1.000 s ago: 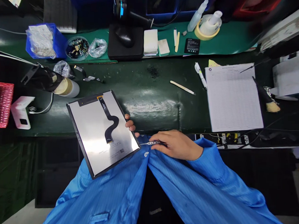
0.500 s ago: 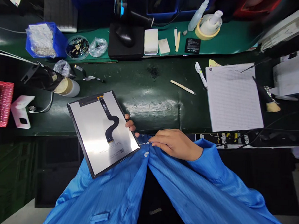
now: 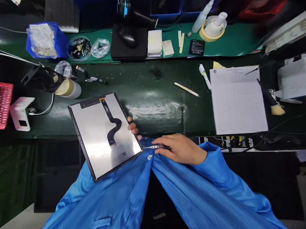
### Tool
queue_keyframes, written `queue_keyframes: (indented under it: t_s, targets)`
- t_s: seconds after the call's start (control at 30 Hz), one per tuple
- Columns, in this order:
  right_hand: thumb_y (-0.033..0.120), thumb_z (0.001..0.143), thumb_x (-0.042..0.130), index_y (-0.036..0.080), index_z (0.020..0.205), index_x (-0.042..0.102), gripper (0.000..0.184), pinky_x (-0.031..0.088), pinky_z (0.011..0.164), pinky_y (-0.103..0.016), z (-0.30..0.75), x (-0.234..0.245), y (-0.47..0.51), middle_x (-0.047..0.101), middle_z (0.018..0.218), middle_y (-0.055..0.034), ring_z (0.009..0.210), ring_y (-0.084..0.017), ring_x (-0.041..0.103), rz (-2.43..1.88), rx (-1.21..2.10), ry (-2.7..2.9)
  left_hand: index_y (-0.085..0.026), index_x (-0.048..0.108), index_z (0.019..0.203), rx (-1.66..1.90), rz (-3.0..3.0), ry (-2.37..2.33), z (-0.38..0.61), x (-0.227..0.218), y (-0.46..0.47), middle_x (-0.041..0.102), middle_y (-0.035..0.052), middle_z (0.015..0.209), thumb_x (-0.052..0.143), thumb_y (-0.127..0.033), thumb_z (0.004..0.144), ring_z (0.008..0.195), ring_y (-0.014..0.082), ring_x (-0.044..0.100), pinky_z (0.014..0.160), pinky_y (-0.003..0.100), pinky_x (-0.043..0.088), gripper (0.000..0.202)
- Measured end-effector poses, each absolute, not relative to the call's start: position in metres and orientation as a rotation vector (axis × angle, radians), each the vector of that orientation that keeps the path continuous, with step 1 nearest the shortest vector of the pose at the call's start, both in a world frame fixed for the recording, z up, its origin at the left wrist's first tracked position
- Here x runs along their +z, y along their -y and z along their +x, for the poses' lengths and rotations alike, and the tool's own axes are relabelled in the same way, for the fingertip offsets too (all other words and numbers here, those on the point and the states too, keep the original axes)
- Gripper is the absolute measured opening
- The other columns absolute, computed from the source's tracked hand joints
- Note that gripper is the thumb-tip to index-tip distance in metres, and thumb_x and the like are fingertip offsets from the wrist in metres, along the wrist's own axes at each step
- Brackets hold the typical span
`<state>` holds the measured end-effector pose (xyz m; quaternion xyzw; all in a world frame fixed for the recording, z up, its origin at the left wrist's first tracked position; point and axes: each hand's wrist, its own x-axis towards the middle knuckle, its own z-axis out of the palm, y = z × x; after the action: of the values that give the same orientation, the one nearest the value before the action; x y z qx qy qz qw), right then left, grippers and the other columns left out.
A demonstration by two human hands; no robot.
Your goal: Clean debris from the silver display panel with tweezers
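My left hand [image 3: 133, 128] holds a tablet display panel [image 3: 96, 139] from beneath, only its fingertips showing at the panel's right edge. The panel is tilted, its silver back facing up, with a black flex cable [image 3: 111, 121] curving down its middle. My right hand [image 3: 180, 148] grips metal tweezers [image 3: 154, 146], whose tip points left toward the panel's lower right edge, a small gap away. Both hands hover at the front edge of the dark green workbench [image 3: 155, 104], over my blue coat.
A paper form [image 3: 238, 99] and white pen [image 3: 204, 76] lie to the right. A pale spudger stick [image 3: 186, 89] rests mid-bench. At the back are a blue bin [image 3: 46, 40], parts dish [image 3: 79, 49], black mouse pad [image 3: 128, 42], white blocks, tape roll [image 3: 211, 29]. A red basket [image 3: 0, 104] stands far left.
Almost nothing has moved. My right hand shifted its fingers slightly on the tweezers; the panel stays in the same tilted position.
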<state>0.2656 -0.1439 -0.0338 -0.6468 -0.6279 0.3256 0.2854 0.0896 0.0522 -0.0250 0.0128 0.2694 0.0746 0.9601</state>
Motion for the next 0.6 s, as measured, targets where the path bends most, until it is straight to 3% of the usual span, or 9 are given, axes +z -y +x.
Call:
queue_keyframes:
  t_s: [0.2,0.4,0.6]
  targets:
    - [0.032,0.107,0.052,0.023,0.112,0.075,0.026,0.056,0.079,-0.031,0.2654,-0.0332,0.1435,0.078,0.102,-0.0036,0.089,-0.018,0.074,-1.743,0.812,1.698,-0.018,0.056,0.108,0.123,0.050,-0.603,0.0921,-0.0246,-0.0534,0.060,0.0059,0.085,0.039,-0.038,0.096,0.077,0.0204,0.064,0.080,0.045,0.062,0.029]
    - [0.034,0.103,0.058,0.023,0.116,0.073,0.023,0.056,0.077,-0.029,0.2653,-0.0331,0.1429,0.078,0.101,-0.0027,0.086,-0.018,0.074,-1.748,0.905,1.661,-0.018,0.057,0.110,0.146,0.039,-0.596,0.0930,-0.0235,-0.0531,0.060,0.0056,0.085,0.043,-0.044,0.096,0.077,0.0207,0.064,0.080,0.045,0.061,0.032]
    - [0.034,0.107,0.052,0.023,0.114,0.074,0.026,0.055,0.079,-0.029,0.2660,-0.0342,0.1424,0.078,0.100,-0.0032,0.087,-0.018,0.073,-1.750,0.843,1.687,-0.016,0.058,0.107,0.119,0.058,-0.610,0.0928,-0.0225,-0.0548,0.059,0.0051,0.086,0.038,-0.041,0.100,0.079,0.0198,0.065,0.082,0.044,0.061,0.033]
